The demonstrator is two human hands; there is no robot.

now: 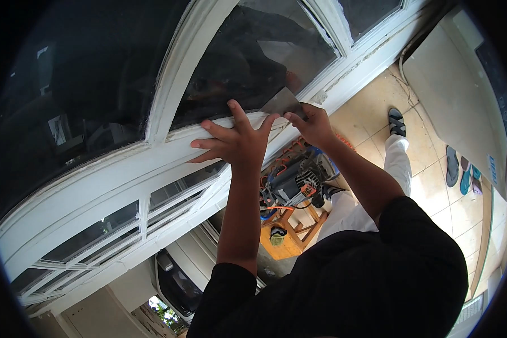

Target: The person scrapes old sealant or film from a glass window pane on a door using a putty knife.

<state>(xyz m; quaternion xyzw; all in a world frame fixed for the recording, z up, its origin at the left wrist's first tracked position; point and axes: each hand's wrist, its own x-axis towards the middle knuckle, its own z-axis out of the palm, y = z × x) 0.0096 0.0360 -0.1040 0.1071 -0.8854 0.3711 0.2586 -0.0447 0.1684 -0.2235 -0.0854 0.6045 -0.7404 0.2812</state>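
My left hand (235, 137) lies against the white window frame (192, 135), fingers spread, with the thumb pointing toward the other hand. My right hand (314, 125) pinches a thin, flat grey rectangular sheet (283, 102) between thumb and fingers. The sheet overlaps the lower edge of the dark glass pane (231, 67), close over the frame's ledge. Whether it is sandpaper or a metal blade I cannot tell. The frame's white paint looks rough and worn along its edges.
Below my arms, a wooden stool (284, 239) stands near a cluttered pile of tools and orange cord (301, 180). A large pale appliance or cabinet (453, 84) is at the right. Sandals (452, 166) lie on the tiled floor (372, 115). A car (180, 276) shows at lower left.
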